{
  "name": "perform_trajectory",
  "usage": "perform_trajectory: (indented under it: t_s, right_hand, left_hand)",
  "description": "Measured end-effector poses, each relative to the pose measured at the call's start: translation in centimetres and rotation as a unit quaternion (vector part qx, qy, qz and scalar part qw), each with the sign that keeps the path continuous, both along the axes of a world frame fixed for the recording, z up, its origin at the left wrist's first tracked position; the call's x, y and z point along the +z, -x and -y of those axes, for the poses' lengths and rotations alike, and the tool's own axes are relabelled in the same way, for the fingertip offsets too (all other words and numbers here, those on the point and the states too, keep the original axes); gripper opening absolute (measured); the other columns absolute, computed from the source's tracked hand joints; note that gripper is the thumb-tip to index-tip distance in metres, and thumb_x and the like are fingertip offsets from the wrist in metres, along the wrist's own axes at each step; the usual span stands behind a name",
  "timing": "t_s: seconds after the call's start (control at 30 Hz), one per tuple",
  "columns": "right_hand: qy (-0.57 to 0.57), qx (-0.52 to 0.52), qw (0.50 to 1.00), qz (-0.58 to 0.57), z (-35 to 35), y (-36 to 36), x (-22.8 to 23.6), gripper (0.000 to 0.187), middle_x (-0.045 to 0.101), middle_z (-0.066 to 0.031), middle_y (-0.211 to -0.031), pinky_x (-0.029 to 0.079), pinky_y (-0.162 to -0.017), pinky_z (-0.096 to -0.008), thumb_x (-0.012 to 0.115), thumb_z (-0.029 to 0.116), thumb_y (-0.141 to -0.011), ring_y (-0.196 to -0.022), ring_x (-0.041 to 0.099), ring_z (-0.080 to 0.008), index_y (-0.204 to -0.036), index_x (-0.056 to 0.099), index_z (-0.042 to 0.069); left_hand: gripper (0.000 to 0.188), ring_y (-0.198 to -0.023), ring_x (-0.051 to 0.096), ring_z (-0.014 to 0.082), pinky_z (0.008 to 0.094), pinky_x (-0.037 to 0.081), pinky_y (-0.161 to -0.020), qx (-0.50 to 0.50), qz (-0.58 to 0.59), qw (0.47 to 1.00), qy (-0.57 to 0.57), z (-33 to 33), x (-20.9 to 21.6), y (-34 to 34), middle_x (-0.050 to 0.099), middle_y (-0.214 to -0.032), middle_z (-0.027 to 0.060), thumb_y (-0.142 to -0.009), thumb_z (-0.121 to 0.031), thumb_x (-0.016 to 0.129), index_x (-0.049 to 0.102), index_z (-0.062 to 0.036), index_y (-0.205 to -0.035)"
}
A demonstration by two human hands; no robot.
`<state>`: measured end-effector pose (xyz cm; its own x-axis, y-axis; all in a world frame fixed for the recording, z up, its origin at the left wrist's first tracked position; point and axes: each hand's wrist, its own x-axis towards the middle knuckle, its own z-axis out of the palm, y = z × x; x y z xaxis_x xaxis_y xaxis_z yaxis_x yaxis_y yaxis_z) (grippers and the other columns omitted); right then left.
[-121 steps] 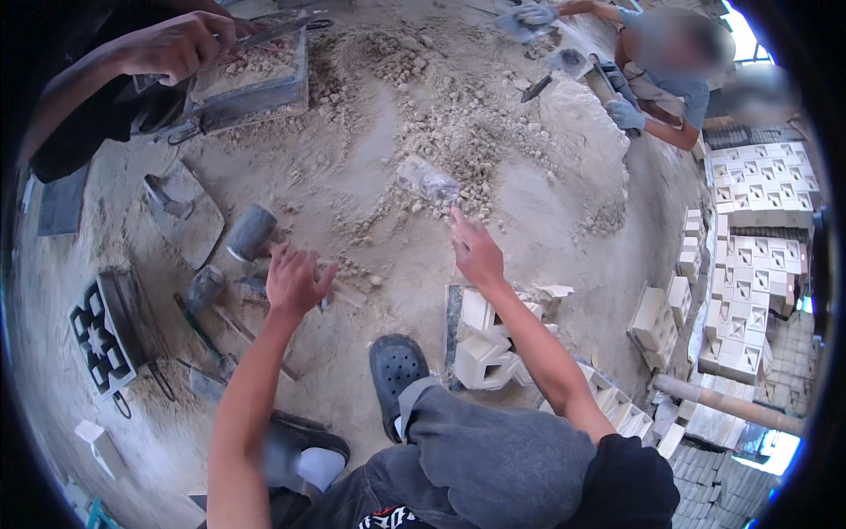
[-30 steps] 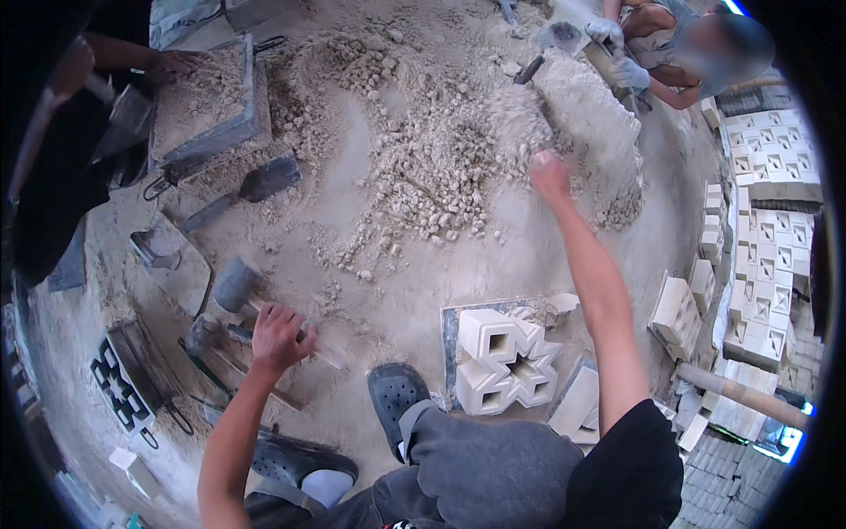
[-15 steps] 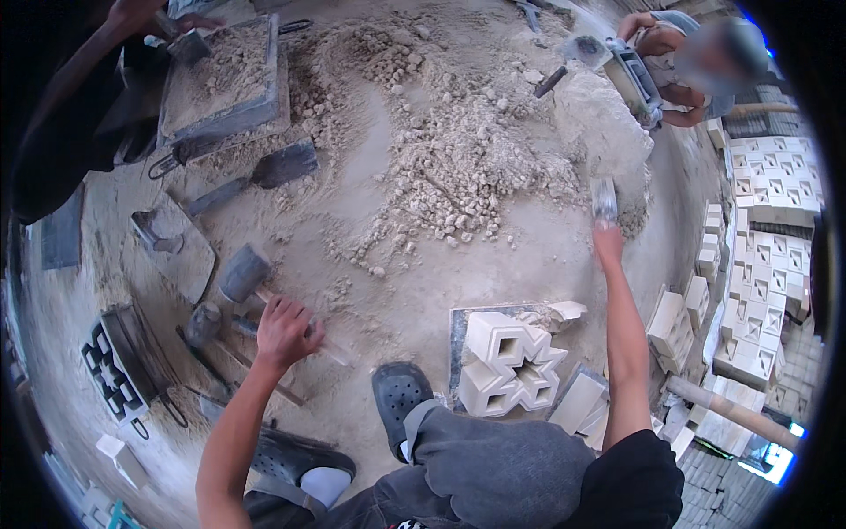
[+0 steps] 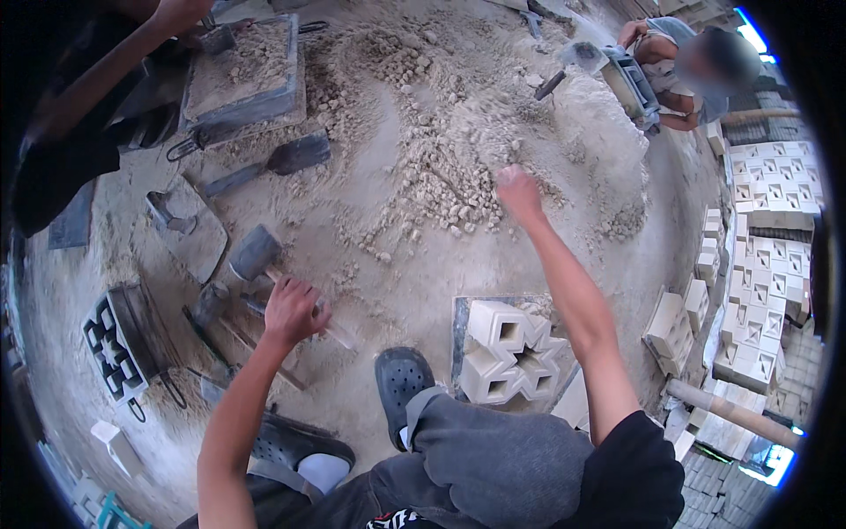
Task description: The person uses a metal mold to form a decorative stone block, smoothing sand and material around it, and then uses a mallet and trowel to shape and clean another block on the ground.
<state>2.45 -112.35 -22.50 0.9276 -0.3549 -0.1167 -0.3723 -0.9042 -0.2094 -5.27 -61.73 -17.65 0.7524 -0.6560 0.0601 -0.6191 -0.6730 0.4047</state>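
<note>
beige, clumpy powder lies in a broad heap (image 4: 441,123) across the upper middle of the floor, thinning to loose crumbs toward the wearer. along the right edge stand rows of cream pierced blocks (image 4: 758,273), packed side by side. at the upper right a co-worker (image 4: 665,66) crouches, arms down beside a grey block mould (image 4: 630,84); at the upper left another person's forearm (image 4: 106,79) reaches toward a shallow grey tray (image 4: 256,110) filled with the same powder. near the wearer's bent leg, a cream block (image 4: 502,357) with a star-shaped hole and smaller square openings sits tilted on a dark board (image 4: 460,319). over on the left rests a dark mould (image 4: 113,353) with star-pattern cutouts on its face. between the tray and the wearer lies a flat-bladed scraper (image 4: 300,154), its blade pointing right. below that, a grey-headed mallet (image 4: 254,254) slants with its wooden handle toward the wearer's clog (image 4: 403,379); the left hand (image 4: 295,309) is curled around that handle. the right hand (image 4: 518,189) is at the heap's lower right, smeared by motion, so i cannot tell whether its fingers are closed or what they hold.
</note>
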Motion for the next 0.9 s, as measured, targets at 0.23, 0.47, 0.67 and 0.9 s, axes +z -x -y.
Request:
perform_trajectory:
  t_s: [0.23,0.47,0.67,0.9]
  right_hand:
    - [0.002,0.142,0.99,0.013,-9.7,4.5,5.6,0.029,0.065,-0.0235,-0.082,0.054,-0.069,-0.0483,0.049,0.027,-0.093,-0.079,0.066,-0.0407,-0.106,0.056,0.003]
    - [0.051,0.118,0.989,0.071,-7.2,6.5,9.1,0.021,0.066,-0.0186,-0.086,0.054,-0.068,-0.0467,0.049,0.023,-0.092,-0.076,0.066,-0.0376,-0.103,0.064,0.012]
    - [0.032,-0.192,0.981,-0.001,6.6,10.2,4.9,0.031,0.066,-0.0247,-0.097,0.051,-0.079,-0.0491,0.054,0.028,-0.084,-0.093,0.063,-0.042,-0.103,0.068,0.008]
    - [-0.05,-0.017,0.999,-0.003,-3.8,6.5,2.5,0.033,0.066,-0.0255,-0.092,0.051,-0.077,-0.0499,0.055,0.031,-0.086,-0.087,0.064,-0.0429,-0.096,0.065,0.001]
  left_hand:
    - [0.017,-0.077,0.058,0.0266,0.0387,0.045,-0.083,-0.006,0.022,1.0,0.014,-0.4,0.0,0.1,0.057,-0.073,0.0078,-0.071,-0.024,0.07,0.064,-0.008,-0.072]
    - [0.018,-0.081,0.058,0.0249,0.0381,0.044,-0.087,0.008,0.002,1.0,-0.005,-1.3,0.2,0.5,0.058,-0.073,0.0069,-0.072,-0.026,0.068,0.063,-0.0089,-0.071]
    - [0.017,-0.079,0.058,0.0245,0.0381,0.044,-0.086,0.002,0.014,1.0,0.018,-1.0,-0.5,0.5,0.058,-0.074,0.0068,-0.073,-0.025,0.07,0.065,-0.0086,-0.075]
    - [0.02,-0.079,0.058,0.0242,0.0373,0.044,-0.086,0.011,0.028,0.999,0.018,-1.0,0.1,0.4,0.057,-0.071,0.0074,-0.075,-0.027,0.066,0.061,-0.0084,-0.068]
